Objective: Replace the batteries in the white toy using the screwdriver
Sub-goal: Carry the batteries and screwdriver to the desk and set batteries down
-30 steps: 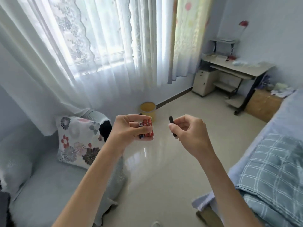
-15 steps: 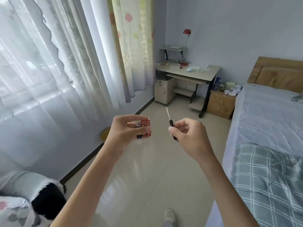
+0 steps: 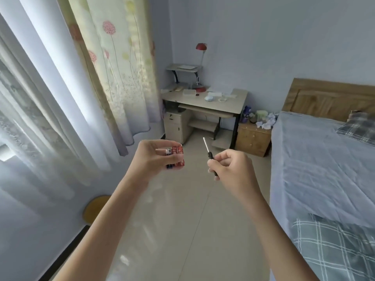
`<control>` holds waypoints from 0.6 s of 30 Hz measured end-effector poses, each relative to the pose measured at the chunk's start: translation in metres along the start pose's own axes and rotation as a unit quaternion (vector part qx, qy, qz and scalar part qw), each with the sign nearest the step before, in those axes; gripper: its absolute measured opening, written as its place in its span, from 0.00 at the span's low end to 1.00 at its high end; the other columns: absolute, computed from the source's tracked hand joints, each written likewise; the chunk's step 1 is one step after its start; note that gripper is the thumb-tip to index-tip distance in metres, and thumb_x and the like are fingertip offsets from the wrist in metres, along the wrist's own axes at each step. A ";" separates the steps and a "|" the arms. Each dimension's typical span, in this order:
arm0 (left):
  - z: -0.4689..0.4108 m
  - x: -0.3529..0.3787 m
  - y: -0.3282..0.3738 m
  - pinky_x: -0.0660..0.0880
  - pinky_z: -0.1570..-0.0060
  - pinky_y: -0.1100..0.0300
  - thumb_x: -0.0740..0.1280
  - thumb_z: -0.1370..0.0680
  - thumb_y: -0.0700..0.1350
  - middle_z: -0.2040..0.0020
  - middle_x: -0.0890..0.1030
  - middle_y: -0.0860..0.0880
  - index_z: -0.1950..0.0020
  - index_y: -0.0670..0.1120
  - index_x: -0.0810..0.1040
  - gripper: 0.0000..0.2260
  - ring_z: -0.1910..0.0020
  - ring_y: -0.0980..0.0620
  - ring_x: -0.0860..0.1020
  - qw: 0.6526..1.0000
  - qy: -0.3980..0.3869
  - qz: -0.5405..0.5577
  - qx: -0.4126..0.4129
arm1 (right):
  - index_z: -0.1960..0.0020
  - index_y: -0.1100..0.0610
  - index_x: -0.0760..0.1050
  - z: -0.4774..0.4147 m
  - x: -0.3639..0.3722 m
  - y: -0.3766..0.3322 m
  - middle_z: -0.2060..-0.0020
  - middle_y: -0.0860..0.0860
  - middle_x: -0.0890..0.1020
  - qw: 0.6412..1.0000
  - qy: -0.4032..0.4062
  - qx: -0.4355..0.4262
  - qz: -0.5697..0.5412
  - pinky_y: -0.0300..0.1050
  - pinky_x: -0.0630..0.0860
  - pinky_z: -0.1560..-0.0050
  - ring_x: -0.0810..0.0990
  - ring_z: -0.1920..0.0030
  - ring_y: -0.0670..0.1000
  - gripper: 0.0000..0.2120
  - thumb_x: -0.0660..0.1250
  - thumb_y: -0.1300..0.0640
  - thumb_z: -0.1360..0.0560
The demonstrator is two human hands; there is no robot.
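My left hand [image 3: 151, 159] is held out at chest height, pinching a small bundle of batteries [image 3: 175, 157], two red and one blue. To its right my right hand [image 3: 233, 169] grips a small screwdriver [image 3: 209, 154] by its black handle, the thin metal shaft pointing up and away. The two hands are apart, over the tiled floor. On the far desk [image 3: 205, 100] lies a small white rounded object [image 3: 209, 98], too small to tell whether it is the toy.
A bed [image 3: 324, 163] with blue sheet and plaid blanket fills the right side. Curtains [image 3: 85, 88] hang along the left. A wooden nightstand [image 3: 252, 138] stands beside the desk, a red lamp [image 3: 201, 57] on top. A yellow bin [image 3: 95, 207] sits low at left.
The view has swung right from the curtains and cushion toward the desk and bed. Both hands keep the same grip; the screwdriver shaft has come into sight.
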State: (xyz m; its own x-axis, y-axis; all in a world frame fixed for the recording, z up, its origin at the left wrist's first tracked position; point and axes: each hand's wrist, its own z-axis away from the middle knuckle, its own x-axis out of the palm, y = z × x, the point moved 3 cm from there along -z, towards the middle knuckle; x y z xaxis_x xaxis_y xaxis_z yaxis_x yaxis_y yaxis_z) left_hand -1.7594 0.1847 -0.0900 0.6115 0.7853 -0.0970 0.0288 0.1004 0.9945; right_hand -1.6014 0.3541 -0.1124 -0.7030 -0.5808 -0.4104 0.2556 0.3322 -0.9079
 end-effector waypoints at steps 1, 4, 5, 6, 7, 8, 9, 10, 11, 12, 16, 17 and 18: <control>-0.023 0.000 -0.001 0.86 0.44 0.42 0.80 0.26 0.34 0.52 0.88 0.34 0.42 0.39 0.87 0.12 0.54 0.34 0.89 1.000 -0.003 0.001 0.002 | 0.56 0.55 0.81 -0.019 0.003 0.001 0.67 0.45 0.88 1.000 0.005 0.004 0.000 0.50 0.85 0.59 0.86 0.69 0.49 0.03 0.74 0.57 0.24; -0.094 0.002 -0.008 0.86 0.44 0.41 0.80 0.26 0.35 0.53 0.88 0.35 0.43 0.40 0.88 0.12 0.54 0.34 0.89 1.000 -0.015 0.008 0.003 | 0.55 0.56 0.81 -0.080 0.017 0.009 0.67 0.46 0.88 1.000 0.024 0.010 -0.001 0.50 0.85 0.62 0.86 0.70 0.50 0.04 0.73 0.56 0.22; -0.120 0.002 -0.010 0.86 0.45 0.42 0.80 0.26 0.35 0.53 0.88 0.36 0.43 0.39 0.88 0.12 0.54 0.34 0.89 1.000 -0.015 0.010 0.002 | 0.54 0.56 0.81 -0.101 0.022 0.011 0.67 0.47 0.88 0.999 0.032 0.013 -0.003 0.51 0.85 0.62 0.86 0.70 0.51 0.04 0.73 0.56 0.21; -0.145 0.000 -0.012 0.86 0.46 0.42 0.81 0.26 0.35 0.54 0.88 0.36 0.44 0.39 0.88 0.12 0.54 0.34 0.89 1.000 -0.015 0.013 0.001 | 0.54 0.56 0.81 -0.122 0.029 0.014 0.66 0.47 0.88 0.999 0.038 0.014 -0.004 0.52 0.85 0.61 0.86 0.70 0.52 0.04 0.73 0.57 0.21; -0.170 -0.001 -0.015 0.86 0.46 0.43 0.81 0.26 0.35 0.54 0.89 0.36 0.44 0.39 0.88 0.12 0.54 0.34 0.89 1.000 -0.017 0.014 0.003 | 0.54 0.56 0.81 -0.144 0.036 0.016 0.66 0.48 0.88 0.999 0.042 0.015 -0.004 0.53 0.86 0.61 0.86 0.70 0.52 0.04 0.72 0.57 0.21; -0.195 -0.004 -0.016 0.86 0.46 0.43 0.81 0.26 0.36 0.54 0.89 0.37 0.44 0.40 0.88 0.12 0.54 0.34 0.89 1.000 -0.023 0.012 0.007 | 0.54 0.56 0.81 -0.165 0.044 0.016 0.66 0.48 0.88 0.999 0.045 0.013 -0.006 0.54 0.86 0.61 0.86 0.70 0.52 0.04 0.72 0.57 0.21; -0.221 -0.006 -0.016 0.86 0.45 0.43 0.81 0.26 0.36 0.55 0.89 0.38 0.43 0.41 0.88 0.12 0.54 0.35 0.89 0.999 -0.031 0.008 0.010 | 0.54 0.56 0.81 -0.187 0.052 0.016 0.66 0.49 0.88 0.999 0.050 0.011 -0.008 0.55 0.86 0.62 0.86 0.69 0.53 0.05 0.72 0.57 0.20; -0.247 -0.010 -0.014 0.86 0.44 0.42 0.81 0.26 0.37 0.54 0.89 0.38 0.43 0.41 0.88 0.12 0.54 0.36 0.89 0.999 -0.040 0.003 0.013 | 0.54 0.57 0.81 -0.209 0.059 0.015 0.66 0.49 0.88 0.998 0.057 0.010 -0.012 0.55 0.86 0.62 0.86 0.69 0.53 0.05 0.72 0.57 0.20; -0.274 -0.014 -0.012 0.85 0.43 0.41 0.81 0.26 0.37 0.54 0.89 0.38 0.43 0.42 0.88 0.13 0.54 0.36 0.89 0.999 -0.048 -0.002 0.017 | 0.54 0.57 0.81 -0.232 0.066 0.012 0.66 0.49 0.88 0.998 0.066 0.010 -0.015 0.55 0.86 0.62 0.86 0.69 0.53 0.05 0.73 0.57 0.20; -0.301 -0.019 -0.008 0.85 0.43 0.41 0.81 0.26 0.38 0.54 0.89 0.38 0.43 0.42 0.88 0.13 0.54 0.36 0.89 0.998 -0.053 -0.004 0.021 | 0.54 0.57 0.81 -0.253 0.073 0.009 0.66 0.50 0.88 0.997 0.074 0.011 -0.018 0.56 0.86 0.63 0.86 0.69 0.53 0.05 0.72 0.57 0.20; -0.405 -0.032 0.013 0.86 0.46 0.42 0.81 0.26 0.37 0.53 0.88 0.35 0.43 0.41 0.88 0.12 0.52 0.34 0.88 0.996 -0.076 0.013 0.031 | 0.54 0.57 0.81 -0.342 0.100 -0.006 0.66 0.49 0.88 0.994 0.100 0.026 -0.027 0.55 0.86 0.63 0.86 0.69 0.54 0.05 0.72 0.58 0.20; -0.431 -0.034 0.016 0.87 0.48 0.44 0.81 0.26 0.37 0.53 0.88 0.36 0.43 0.41 0.88 0.12 0.52 0.34 0.89 0.995 -0.088 0.004 0.036 | 0.54 0.57 0.81 -0.364 0.106 -0.007 0.66 0.49 0.88 0.993 0.111 0.030 -0.030 0.54 0.85 0.63 0.86 0.69 0.54 0.05 0.72 0.58 0.20; -0.444 -0.034 0.020 0.87 0.49 0.47 0.80 0.26 0.37 0.53 0.89 0.36 0.43 0.41 0.88 0.11 0.53 0.36 0.89 0.995 -0.092 -0.008 0.043 | 0.54 0.57 0.81 -0.375 0.108 -0.009 0.66 0.50 0.88 0.992 0.118 0.032 -0.035 0.54 0.85 0.63 0.86 0.68 0.54 0.05 0.72 0.58 0.20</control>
State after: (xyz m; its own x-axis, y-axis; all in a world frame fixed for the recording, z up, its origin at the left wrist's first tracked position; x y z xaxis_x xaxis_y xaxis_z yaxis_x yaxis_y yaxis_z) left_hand -2.1307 0.4314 -0.0842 0.7444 0.6582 -0.1121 0.1025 0.0533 0.9933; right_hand -1.9285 0.5676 -0.1162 -0.8546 -0.4072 -0.3223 0.2372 0.2461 -0.9398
